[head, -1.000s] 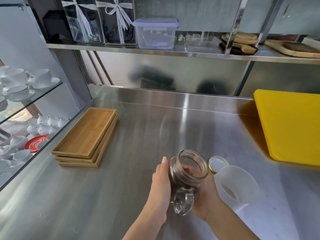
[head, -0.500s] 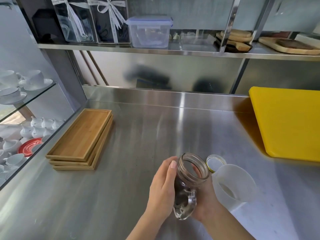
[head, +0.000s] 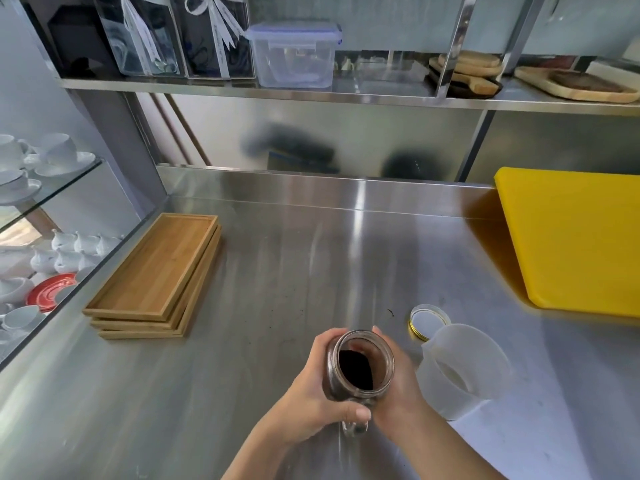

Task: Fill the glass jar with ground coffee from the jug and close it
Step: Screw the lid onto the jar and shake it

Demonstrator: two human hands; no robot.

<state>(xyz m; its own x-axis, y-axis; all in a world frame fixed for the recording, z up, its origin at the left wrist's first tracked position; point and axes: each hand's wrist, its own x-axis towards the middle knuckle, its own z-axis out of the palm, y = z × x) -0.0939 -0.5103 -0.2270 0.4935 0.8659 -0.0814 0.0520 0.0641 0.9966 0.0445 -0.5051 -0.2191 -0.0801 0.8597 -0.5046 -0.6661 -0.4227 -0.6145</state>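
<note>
A glass jar (head: 360, 367) with a handle sits between both hands near the counter's front, mouth open, dark ground coffee inside. My left hand (head: 311, 400) wraps its left side, thumb across the handle. My right hand (head: 398, 393) grips its right side. A translucent white plastic jug (head: 460, 368) stands just right of the jar and looks nearly empty. The gold-rimmed lid (head: 427, 322) lies flat on the steel counter behind the jug.
A stack of wooden trays (head: 156, 278) lies at the left. A yellow cutting board (head: 571, 237) covers the right of the counter. A glass cabinet with white cups (head: 45, 157) borders the left edge. A shelf above carries a plastic box (head: 294, 55).
The jar has been tipped from leaning on its side to nearly upright, so its mouth now faces me. My left hand has closed fully around it, thumb over the handle.
</note>
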